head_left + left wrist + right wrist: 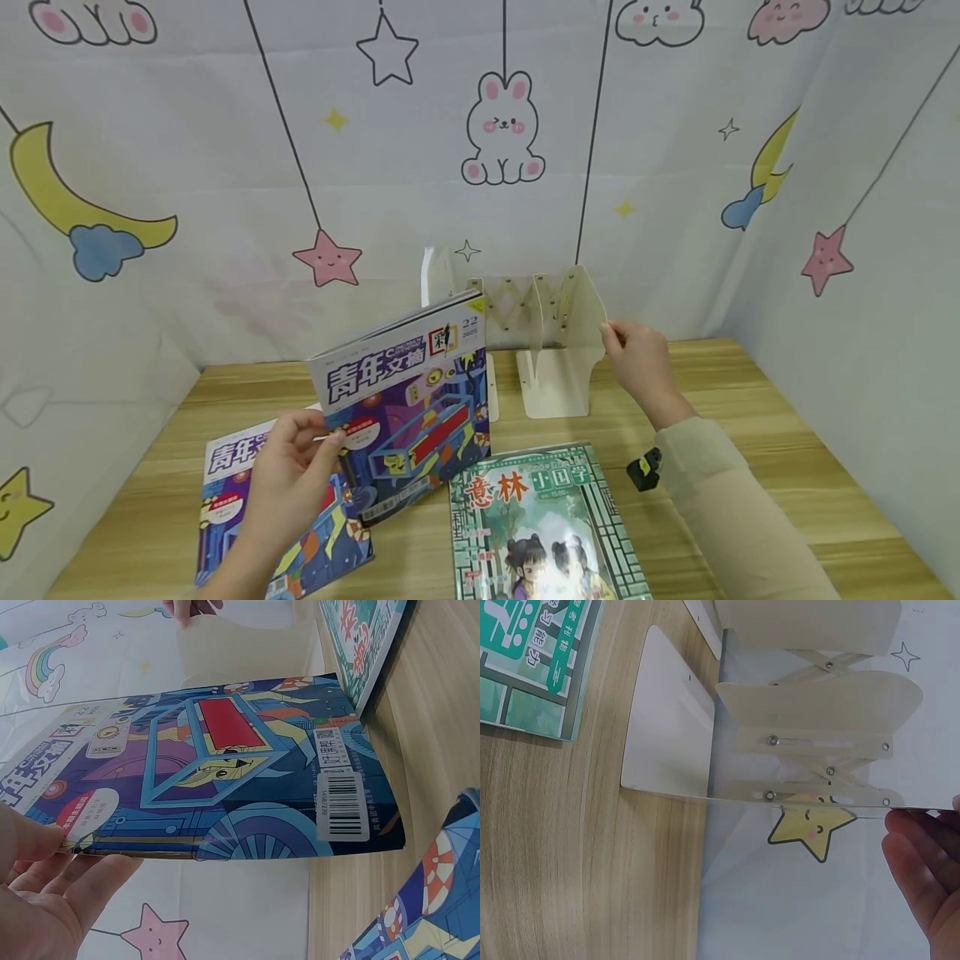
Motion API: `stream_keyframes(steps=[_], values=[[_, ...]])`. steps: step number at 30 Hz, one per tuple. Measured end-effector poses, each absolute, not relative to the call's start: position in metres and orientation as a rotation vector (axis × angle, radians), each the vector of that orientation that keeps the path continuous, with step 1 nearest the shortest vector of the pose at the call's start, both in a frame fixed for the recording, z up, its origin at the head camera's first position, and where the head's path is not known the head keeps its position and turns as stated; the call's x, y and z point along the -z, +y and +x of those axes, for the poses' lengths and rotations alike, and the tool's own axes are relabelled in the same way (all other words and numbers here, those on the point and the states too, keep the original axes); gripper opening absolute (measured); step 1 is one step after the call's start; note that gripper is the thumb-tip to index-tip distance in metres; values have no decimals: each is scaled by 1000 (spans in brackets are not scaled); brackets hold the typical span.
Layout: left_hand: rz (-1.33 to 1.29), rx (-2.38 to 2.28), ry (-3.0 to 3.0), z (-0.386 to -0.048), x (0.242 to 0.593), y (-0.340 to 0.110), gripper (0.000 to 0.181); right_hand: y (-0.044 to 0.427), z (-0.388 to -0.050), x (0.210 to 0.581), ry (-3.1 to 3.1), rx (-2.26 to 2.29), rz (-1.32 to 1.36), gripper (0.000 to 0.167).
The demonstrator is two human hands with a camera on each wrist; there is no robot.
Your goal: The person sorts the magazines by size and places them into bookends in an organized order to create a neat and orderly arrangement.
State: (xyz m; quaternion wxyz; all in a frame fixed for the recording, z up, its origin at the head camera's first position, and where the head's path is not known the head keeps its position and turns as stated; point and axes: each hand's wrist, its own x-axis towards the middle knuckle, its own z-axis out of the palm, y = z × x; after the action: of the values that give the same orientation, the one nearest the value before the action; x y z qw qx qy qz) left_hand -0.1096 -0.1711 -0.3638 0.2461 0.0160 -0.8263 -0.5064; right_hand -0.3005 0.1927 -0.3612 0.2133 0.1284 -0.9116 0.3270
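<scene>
Left hand (pixel 294 473) pinches raised magazine (pixel 420 417) at side edge; likely light, bendy, slick: hold mid-edge. Right hand (pixel 641 367) pinches rack end plate (pixel 585 321), probably stiff.

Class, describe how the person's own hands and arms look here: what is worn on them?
The right hand is ungloved, and a long, plain, pale beige sleeve ends near its wrist. A small black object shows beside the sleeve; whether it is worn is unclear. The left hand is ungloved too, with no sleeve visible on the left forearm.
</scene>
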Motion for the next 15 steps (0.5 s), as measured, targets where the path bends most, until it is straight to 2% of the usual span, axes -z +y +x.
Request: stream_keyframes(steps=[15], values=[[77,1432,-2258,-116,367,-160,17,191,-300,361,-2520,-919,346,31]])
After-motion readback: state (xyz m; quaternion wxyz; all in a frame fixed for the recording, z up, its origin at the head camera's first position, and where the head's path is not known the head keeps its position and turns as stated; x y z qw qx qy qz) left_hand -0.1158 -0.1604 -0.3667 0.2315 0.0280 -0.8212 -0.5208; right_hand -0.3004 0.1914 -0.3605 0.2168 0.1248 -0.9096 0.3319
